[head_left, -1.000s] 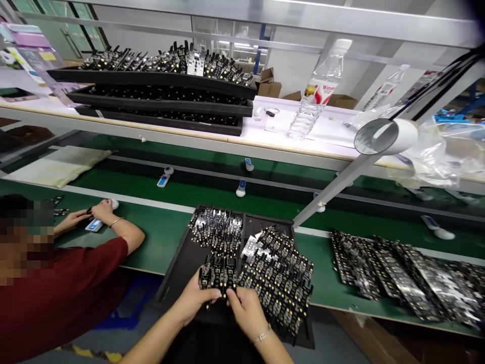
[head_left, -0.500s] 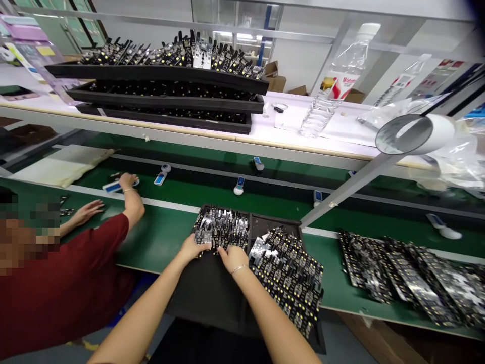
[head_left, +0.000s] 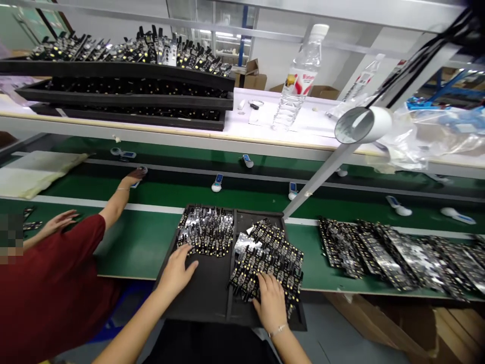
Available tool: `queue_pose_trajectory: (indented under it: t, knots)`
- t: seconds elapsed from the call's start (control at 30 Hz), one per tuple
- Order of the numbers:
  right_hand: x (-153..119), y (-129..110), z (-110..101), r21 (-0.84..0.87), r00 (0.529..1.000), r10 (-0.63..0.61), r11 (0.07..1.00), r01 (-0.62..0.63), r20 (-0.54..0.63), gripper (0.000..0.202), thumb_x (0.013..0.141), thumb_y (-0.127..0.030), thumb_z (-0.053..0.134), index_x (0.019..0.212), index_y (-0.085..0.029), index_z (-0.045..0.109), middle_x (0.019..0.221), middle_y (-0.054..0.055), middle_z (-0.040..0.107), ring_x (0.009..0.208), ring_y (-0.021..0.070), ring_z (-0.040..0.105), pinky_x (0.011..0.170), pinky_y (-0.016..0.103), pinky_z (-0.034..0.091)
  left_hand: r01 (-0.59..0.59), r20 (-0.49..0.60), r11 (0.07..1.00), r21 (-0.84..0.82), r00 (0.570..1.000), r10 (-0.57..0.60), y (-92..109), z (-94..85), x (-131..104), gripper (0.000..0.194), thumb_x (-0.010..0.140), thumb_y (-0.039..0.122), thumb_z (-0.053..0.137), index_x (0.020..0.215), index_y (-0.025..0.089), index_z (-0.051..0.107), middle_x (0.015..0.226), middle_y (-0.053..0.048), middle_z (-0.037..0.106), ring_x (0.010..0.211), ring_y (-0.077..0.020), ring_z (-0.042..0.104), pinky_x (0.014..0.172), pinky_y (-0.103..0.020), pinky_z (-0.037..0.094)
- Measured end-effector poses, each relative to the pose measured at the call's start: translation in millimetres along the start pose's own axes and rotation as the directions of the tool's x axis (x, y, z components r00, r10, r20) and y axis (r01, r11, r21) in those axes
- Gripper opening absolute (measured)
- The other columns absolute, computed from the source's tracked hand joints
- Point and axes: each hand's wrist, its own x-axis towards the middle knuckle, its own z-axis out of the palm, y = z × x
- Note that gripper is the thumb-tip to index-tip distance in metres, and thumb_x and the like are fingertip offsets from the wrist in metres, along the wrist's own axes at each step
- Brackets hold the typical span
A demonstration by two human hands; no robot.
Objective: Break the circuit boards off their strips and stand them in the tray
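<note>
A black two-compartment tray [head_left: 210,290] lies in front of me across the near edge of the green bench. Small black circuit boards [head_left: 208,232] stand packed in rows at the far end of its left compartment. My left hand [head_left: 177,270] is at their near left corner, thumb and fingers apart, gripping nothing. Over the right compartment lie stacked circuit board panels [head_left: 280,253], slanted and dotted with yellow-white squares. My right hand [head_left: 272,301] rests its outstretched fingers on their near edge; the fingertips' underside is hidden.
More panels [head_left: 394,253] lie on the bench to the right. White-and-blue handheld devices [head_left: 217,183] sit on the green conveyor. A co-worker in a red sleeve [head_left: 76,247] reaches over it at left. Filled black trays [head_left: 125,103] and a bottle [head_left: 299,81] stand on the shelf; a slanted post [head_left: 322,174] rises behind.
My right hand has moved from the small boards in the left compartment to the panels on the right. My left hand has drawn back slightly and opened. The co-worker's hand has reached another device.
</note>
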Motion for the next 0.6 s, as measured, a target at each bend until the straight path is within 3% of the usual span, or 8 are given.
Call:
queue_pose_trajectory:
  t: [0.13,0.23,0.27,0.33,0.43,0.47,0.53,0.6]
  knots:
    - [0.7,0.9,-23.1,0.156,0.999,0.038,0.987,-0.032,-0.032,0.059,0.066,-0.011,0.065,0.123,-0.016,0.054,0.116,0.012,0.060,0.108,0.0298,0.054,0.096,0.040,0.038,-0.026,0.098,0.982,-0.185,0.994,0.045,22.8,13.7,-34.3,0.047,0.080,0.039,0.056,0.123,0.022,0.054,0.133,-0.010,0.054,0.127,-0.0278,0.046,0.110,-0.047,0.034]
    - [2.2,6.9,-54.3,0.424,0.998,0.035,0.904,-0.054,0.052,0.018,0.071,-0.019,0.064,0.089,-0.019,0.065,0.085,0.005,0.066,0.080,0.0239,0.061,0.075,0.033,0.045,0.166,0.237,0.894,-0.416,0.969,-0.070,44.5,20.7,-52.6,0.052,0.075,0.046,0.062,0.121,0.024,0.055,0.134,-0.012,0.053,0.126,-0.0309,0.047,0.104,-0.048,0.040]
    - [1.9,7.1,-65.0,0.545,0.998,0.055,0.836,-0.066,0.036,0.010,0.074,-0.024,0.062,0.082,-0.019,0.064,0.079,0.004,0.066,0.075,0.0224,0.061,0.070,0.031,0.046,0.275,0.285,0.822,-0.498,0.948,-0.144,53.6,21.9,-57.8,0.056,0.074,0.049,0.063,0.122,0.023,0.053,0.135,-0.014,0.053,0.126,-0.0320,0.047,0.102,-0.049,0.041]
    - [-0.1,1.7,-83.9,0.788,0.975,0.215,0.609,-0.091,-0.053,0.022,0.080,-0.037,0.059,0.091,-0.019,0.063,0.086,0.006,0.068,0.080,0.0227,0.063,0.073,0.031,0.048,0.477,0.392,0.602,-0.641,0.877,-0.278,75.5,21.6,-67.7,0.062,0.074,0.055,0.061,0.125,0.022,0.048,0.138,-0.017,0.050,0.128,-0.0325,0.045,0.104,-0.052,0.037]
    - [-8.0,-19.4,-101.8,0.957,0.853,0.515,0.282,-0.069,-0.090,0.055,0.080,-0.051,0.058,0.122,-0.017,0.052,0.119,0.011,0.062,0.113,0.0258,0.055,0.098,0.037,0.042,0.592,0.571,0.245,-0.768,0.806,-0.156,114.4,12.8,-79.4,0.061,0.078,0.055,0.058,0.129,0.025,0.044,0.140,-0.014,0.049,0.129,-0.0293,0.046,0.108,-0.050,0.032]
    - [-12.2,-27.8,-104.7,0.966,0.833,0.547,0.248,-0.072,-0.078,0.061,0.079,-0.055,0.058,0.126,-0.016,0.050,0.124,0.011,0.059,0.119,0.0264,0.050,0.104,0.039,0.037,0.600,0.599,0.160,-0.784,0.798,-0.062,126.6,7.8,-81.6,0.059,0.079,0.052,0.060,0.129,0.026,0.044,0.137,-0.013,0.053,0.125,-0.0284,0.050,0.107,-0.048,0.034]
    - [-22.5,-42.2,-107.6,0.960,0.881,0.474,0.248,-0.132,-0.002,0.061,0.079,-0.062,0.055,0.118,-0.015,0.059,0.114,0.012,0.065,0.114,0.0278,0.055,0.105,0.041,0.036,0.611,0.615,0.079,-0.787,0.787,0.041,145.2,-3.3,-83.0,0.057,0.078,0.042,0.066,0.128,0.025,0.044,0.121,-0.012,0.064,0.108,-0.0263,0.063,0.098,-0.042,0.044]
    - [-33.8,-50.5,-108.7,0.937,0.943,0.295,0.259,-0.234,0.154,0.057,0.080,-0.067,0.047,0.092,-0.016,0.070,0.090,0.011,0.072,0.094,0.0274,0.065,0.094,0.038,0.046,0.628,0.629,0.093,-0.773,0.777,-0.021,153.2,-12.8,-80.9,0.065,0.074,0.035,0.072,0.130,0.025,0.040,0.104,-0.008,0.071,0.093,-0.0251,0.068,0.086,-0.038,0.051]
